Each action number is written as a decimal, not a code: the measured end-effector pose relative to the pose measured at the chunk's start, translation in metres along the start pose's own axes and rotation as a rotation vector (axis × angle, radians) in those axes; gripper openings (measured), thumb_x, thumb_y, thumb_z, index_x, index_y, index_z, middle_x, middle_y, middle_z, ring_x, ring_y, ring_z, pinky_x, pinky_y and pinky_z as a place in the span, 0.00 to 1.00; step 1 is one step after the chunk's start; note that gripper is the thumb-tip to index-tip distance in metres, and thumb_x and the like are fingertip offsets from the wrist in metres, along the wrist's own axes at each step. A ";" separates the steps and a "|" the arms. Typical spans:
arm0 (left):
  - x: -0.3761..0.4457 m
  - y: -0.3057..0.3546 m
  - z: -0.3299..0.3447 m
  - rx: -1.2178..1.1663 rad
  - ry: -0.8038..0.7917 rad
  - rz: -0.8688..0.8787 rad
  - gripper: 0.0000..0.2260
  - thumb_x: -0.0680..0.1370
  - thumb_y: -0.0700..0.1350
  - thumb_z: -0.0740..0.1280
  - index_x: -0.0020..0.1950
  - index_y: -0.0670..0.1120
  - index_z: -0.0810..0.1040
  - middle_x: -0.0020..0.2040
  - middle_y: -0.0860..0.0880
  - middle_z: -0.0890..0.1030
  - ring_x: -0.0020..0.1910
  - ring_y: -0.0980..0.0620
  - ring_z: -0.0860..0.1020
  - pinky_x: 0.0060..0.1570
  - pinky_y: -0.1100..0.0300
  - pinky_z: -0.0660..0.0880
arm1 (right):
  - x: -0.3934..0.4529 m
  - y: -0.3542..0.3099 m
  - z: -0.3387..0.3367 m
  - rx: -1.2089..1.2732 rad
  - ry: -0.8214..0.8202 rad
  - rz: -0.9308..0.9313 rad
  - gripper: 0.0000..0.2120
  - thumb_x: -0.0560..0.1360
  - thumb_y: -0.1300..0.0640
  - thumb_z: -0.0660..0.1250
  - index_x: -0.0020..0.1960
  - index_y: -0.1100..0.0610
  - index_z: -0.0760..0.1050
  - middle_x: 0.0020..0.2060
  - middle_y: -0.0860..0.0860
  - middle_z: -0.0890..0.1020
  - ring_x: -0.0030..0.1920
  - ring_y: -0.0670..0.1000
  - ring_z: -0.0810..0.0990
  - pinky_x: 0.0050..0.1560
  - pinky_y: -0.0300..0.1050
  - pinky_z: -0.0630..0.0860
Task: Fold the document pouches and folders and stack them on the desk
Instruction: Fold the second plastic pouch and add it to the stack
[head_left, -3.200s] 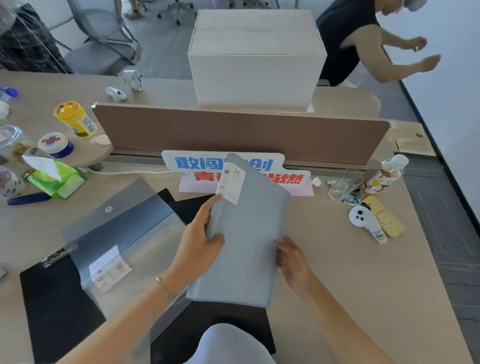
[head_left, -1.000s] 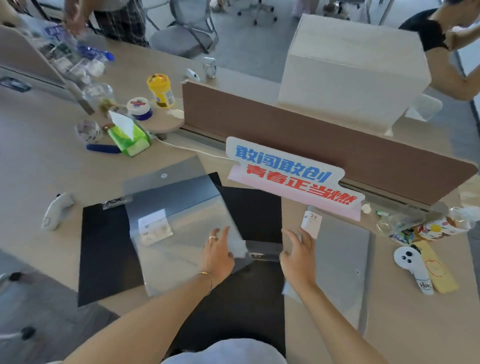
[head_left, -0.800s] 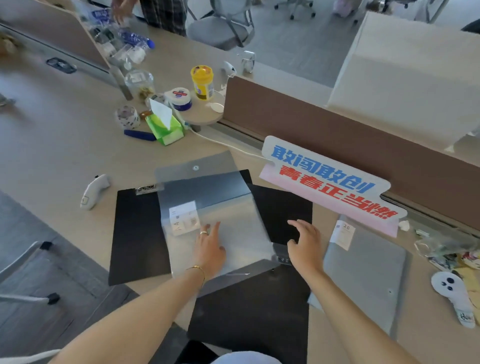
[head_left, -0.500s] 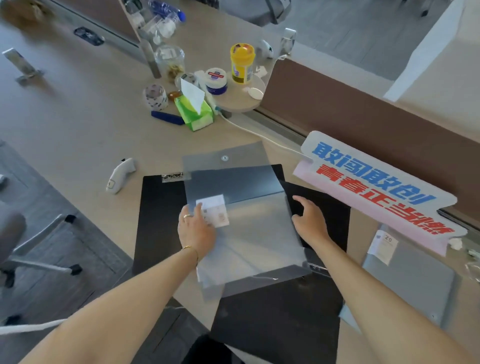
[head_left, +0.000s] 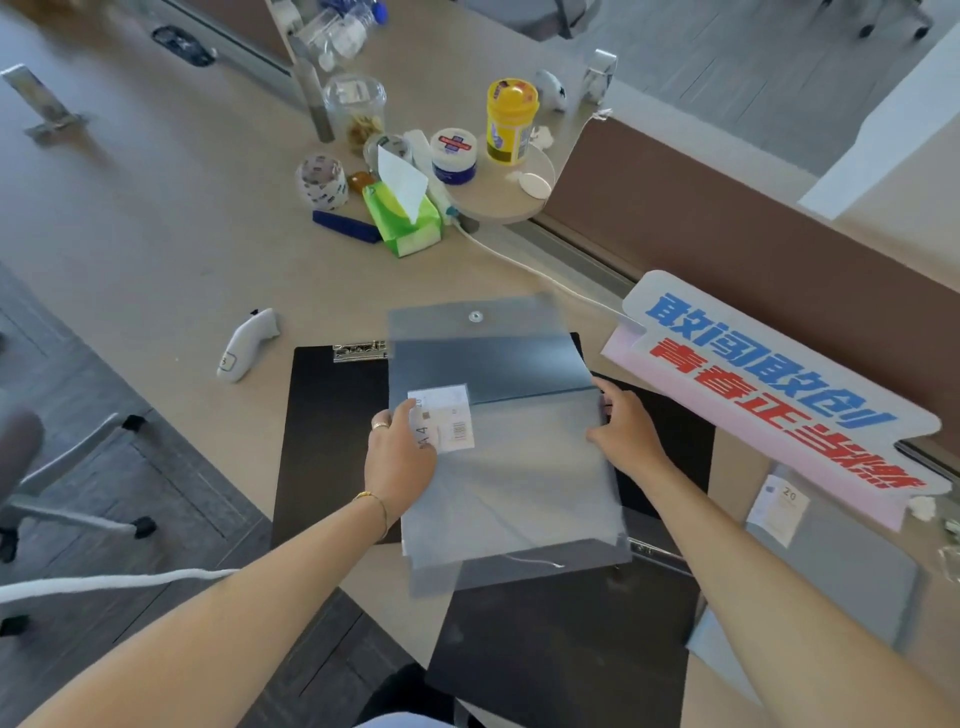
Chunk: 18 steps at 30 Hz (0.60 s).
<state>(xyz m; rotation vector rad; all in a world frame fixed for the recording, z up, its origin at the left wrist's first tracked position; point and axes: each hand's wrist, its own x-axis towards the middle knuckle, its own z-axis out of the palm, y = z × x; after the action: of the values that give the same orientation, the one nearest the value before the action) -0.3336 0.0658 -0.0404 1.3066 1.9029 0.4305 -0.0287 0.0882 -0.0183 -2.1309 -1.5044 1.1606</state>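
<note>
Head view — cluttered beige desk (head_left: 130, 218), grey floor (head_left: 78, 415) at left.

The table (head_left: 156, 218) is light brown wood. Two black clipboards lie flat on it: one (head_left: 332, 447) on the left with its metal clip at the top, one (head_left: 566, 639) near the front edge. A grey pouch (head_left: 852, 577) lies flat on the right. A white controller (head_left: 244, 343) lies by itself to the left of the clipboards. Farther back sit a green tissue pack (head_left: 408, 221), a blue pen (head_left: 345, 227) just beside it, and a roll of tape (head_left: 321, 182). A white cable (head_left: 519, 265) runs across the table. A sign (head_left: 769, 395) with blue and red letters rests on the right.
</note>
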 end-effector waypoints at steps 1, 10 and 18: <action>-0.002 0.002 -0.003 -0.001 0.011 0.029 0.28 0.78 0.37 0.66 0.76 0.52 0.66 0.70 0.45 0.68 0.63 0.44 0.76 0.54 0.48 0.83 | -0.004 -0.001 -0.002 -0.049 0.027 -0.036 0.41 0.71 0.67 0.72 0.79 0.50 0.61 0.66 0.54 0.70 0.67 0.55 0.72 0.61 0.42 0.72; -0.028 0.037 -0.024 -0.030 0.109 0.238 0.29 0.78 0.35 0.68 0.77 0.51 0.66 0.73 0.45 0.65 0.66 0.47 0.73 0.49 0.63 0.79 | -0.060 -0.006 -0.027 -0.345 0.329 -0.207 0.35 0.69 0.51 0.79 0.73 0.54 0.71 0.65 0.54 0.72 0.69 0.57 0.70 0.67 0.54 0.75; -0.057 0.072 -0.020 0.215 0.242 0.429 0.27 0.76 0.41 0.73 0.74 0.52 0.72 0.82 0.40 0.55 0.82 0.36 0.50 0.76 0.36 0.60 | -0.099 -0.014 -0.052 -0.418 0.629 -0.491 0.18 0.69 0.51 0.78 0.54 0.57 0.80 0.49 0.55 0.78 0.51 0.54 0.76 0.48 0.44 0.78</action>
<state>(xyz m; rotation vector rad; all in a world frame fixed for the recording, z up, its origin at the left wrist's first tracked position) -0.2931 0.0475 0.0420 1.8913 1.8964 0.6369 -0.0124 0.0171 0.0680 -1.9015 -1.8749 -0.0041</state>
